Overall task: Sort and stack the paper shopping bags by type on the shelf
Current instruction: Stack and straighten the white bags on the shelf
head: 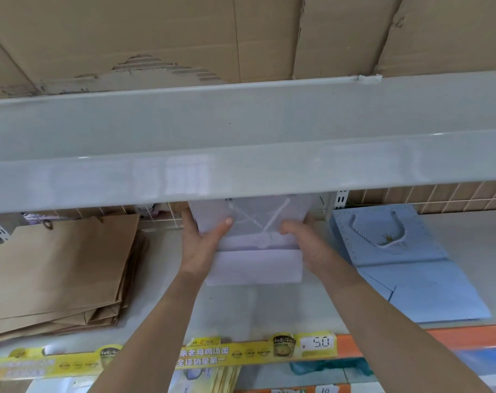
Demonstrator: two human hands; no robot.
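White bags (254, 251), flat and pale with a twisted cord handle on top, sit as a small stack in the middle of the shelf (298, 304), their far end tucked under the grey shelf above (241, 154). Left hand (203, 236) grips the stack's left edge, thumb curled over the top; right hand (303, 239) grips the right edge the same way. Brown bags (57, 268) lie in a fanned pile at the left, well apart, and blue bags (405, 268) lie at the right, just beside the right forearm. To square the white pile well, I judge both hands should press inward evenly, then slide it back until the edges line up, keeping the cord tucked flat so later bags sit level. Leaving clear gaps to the brown and blue piles keeps the types separate. A yellow price strip (201, 355) runs along the shelf's near edge.
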